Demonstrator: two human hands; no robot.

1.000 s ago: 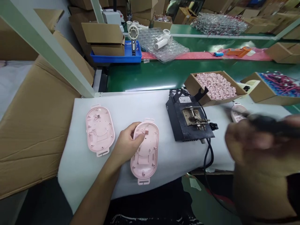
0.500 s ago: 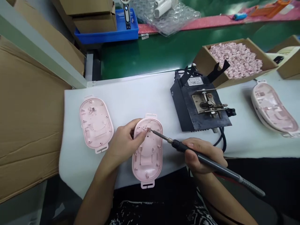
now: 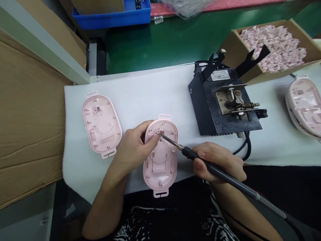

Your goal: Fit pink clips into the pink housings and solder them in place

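Note:
A pink oval plastic shell [image 3: 160, 157] lies open side up on the white foam mat [image 3: 150, 97] in front of me. My left hand [image 3: 135, 149] is closed on its upper left edge, fingertips pinched at a small part near the top. My right hand [image 3: 220, 162] grips a black soldering iron [image 3: 215, 170] like a pen; its thin metal tip touches the same small part inside the shell. A second pink shell [image 3: 101, 124] rests untouched to the left.
A black soldering station [image 3: 223, 103] with a metal holder stands to the right, cable trailing off the mat edge. Behind it sits a cardboard box of small pink parts [image 3: 273, 43]. More pink shells [image 3: 304, 107] lie at far right. Cardboard [image 3: 27, 117] lines the left; a blue tray [image 3: 112, 16] is behind.
My right hand came in from the right with the soldering iron and set its tip on the shell's top. The view dropped lower and closer; my left hand kept its hold.

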